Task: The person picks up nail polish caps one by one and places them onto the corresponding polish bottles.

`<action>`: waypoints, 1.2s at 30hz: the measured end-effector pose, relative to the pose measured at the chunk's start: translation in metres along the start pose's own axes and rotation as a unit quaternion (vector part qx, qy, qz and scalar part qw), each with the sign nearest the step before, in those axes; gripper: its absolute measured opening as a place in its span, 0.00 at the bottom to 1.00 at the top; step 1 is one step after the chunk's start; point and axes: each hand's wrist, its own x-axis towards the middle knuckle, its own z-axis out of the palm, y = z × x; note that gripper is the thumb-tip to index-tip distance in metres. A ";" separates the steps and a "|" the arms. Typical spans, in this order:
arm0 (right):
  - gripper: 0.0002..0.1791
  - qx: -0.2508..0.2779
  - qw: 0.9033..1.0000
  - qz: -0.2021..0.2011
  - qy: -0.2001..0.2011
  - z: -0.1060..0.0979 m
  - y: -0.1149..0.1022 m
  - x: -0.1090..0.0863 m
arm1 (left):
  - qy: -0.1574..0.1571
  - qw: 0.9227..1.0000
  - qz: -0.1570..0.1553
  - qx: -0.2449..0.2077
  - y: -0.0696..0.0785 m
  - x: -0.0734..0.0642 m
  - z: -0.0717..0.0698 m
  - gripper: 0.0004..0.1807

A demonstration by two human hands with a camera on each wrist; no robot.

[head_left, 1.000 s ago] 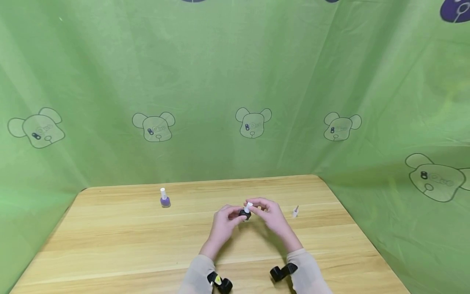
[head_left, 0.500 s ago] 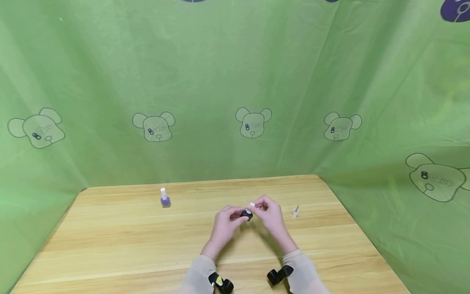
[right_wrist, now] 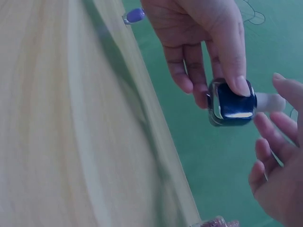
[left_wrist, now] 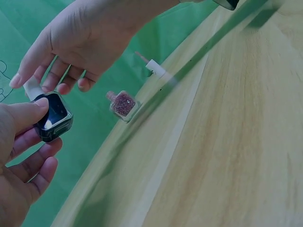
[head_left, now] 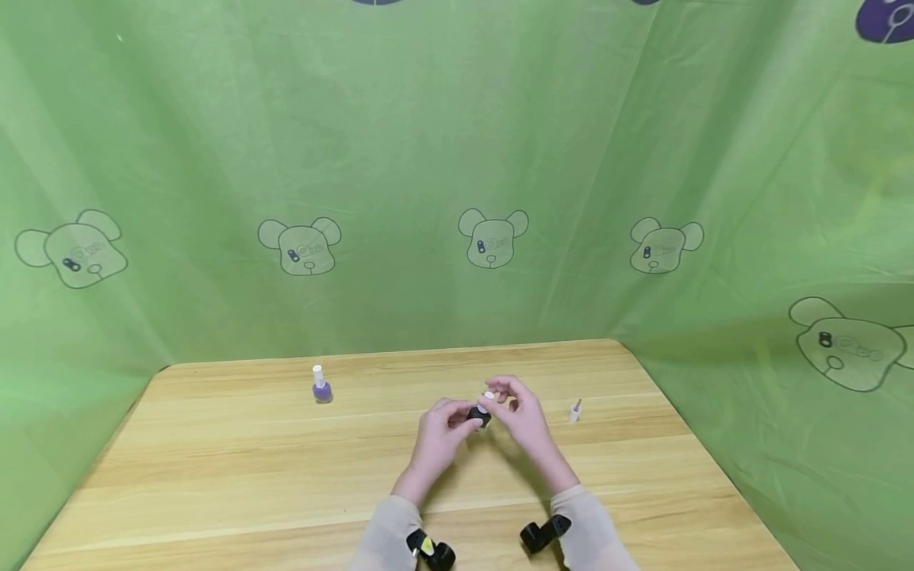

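Note:
A small square bottle of dark nail polish [right_wrist: 232, 106] is pinched between thumb and fingers of my left hand [head_left: 435, 440], held up above the table. Its white cap [right_wrist: 271, 102] points toward my right hand [head_left: 527, 420]. Around that cap the right hand's thumb and fingers are spread loosely; in the right wrist view a gap shows between thumb tip and cap. An uncapped bottle of pink glitter nail polish [left_wrist: 124, 104] stands on the table, hidden in the head view. Its white brush cap [head_left: 574, 411] stands to the right, brush upward.
A purple nail polish bottle [head_left: 322, 388] with a white cap stands toward the back left of the wooden table [head_left: 236, 452]. A green curtain [head_left: 400, 159] with bear-head prints hangs behind and along the sides.
My right hand's index finger has lifted away from the cap, and its grip has loosened. Both hands shifted slightly with the dark bottle. The purple bottle and brush cap stayed put.

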 end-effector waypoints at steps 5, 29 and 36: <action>0.21 -0.006 0.997 -0.041 -0.063 -0.003 0.025 0.006 | -0.002 1.000 -0.014 0.004 0.000 0.001 -0.002 0.16; 0.13 0.003 0.999 0.023 -0.039 -0.005 0.034 0.009 | -0.010 1.000 -0.017 0.006 0.002 0.001 -0.003 0.16; 0.13 0.009 0.999 0.044 0.018 0.000 0.032 0.008 | -0.012 1.000 -0.020 -0.002 0.003 -0.001 -0.001 0.16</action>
